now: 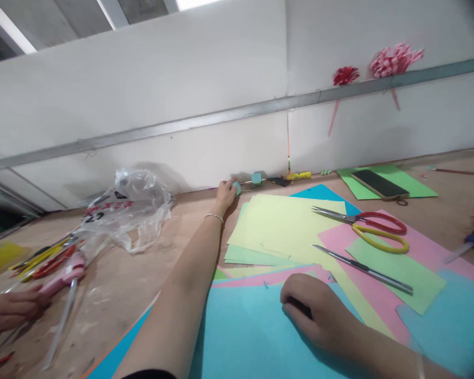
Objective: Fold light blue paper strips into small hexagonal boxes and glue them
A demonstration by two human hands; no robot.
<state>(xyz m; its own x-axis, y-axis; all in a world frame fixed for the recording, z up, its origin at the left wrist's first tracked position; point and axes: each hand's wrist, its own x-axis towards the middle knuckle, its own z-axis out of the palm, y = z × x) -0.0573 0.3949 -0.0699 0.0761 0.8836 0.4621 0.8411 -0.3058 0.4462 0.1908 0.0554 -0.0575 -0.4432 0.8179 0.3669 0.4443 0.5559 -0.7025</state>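
My left hand (225, 193) reaches far across the table to the wall and closes on a small teal object (236, 187). A thin bracelet circles that wrist. My right hand (318, 310) rests loosely curled on a blue paper sheet (245, 331) at the near edge, holding nothing I can see. Yellow paper (284, 226), green and pink sheets lie fanned between the two hands. A utility knife (363, 268) lies just beyond my right hand.
Scissors (373, 227) with red and yellow handles lie on pink paper. A phone (379, 184) sits on green paper at the back right. A crumpled plastic bag (130, 208), tools and another person's hand (8, 310) are at left. Paper flowers (395, 59) hang on the wall.
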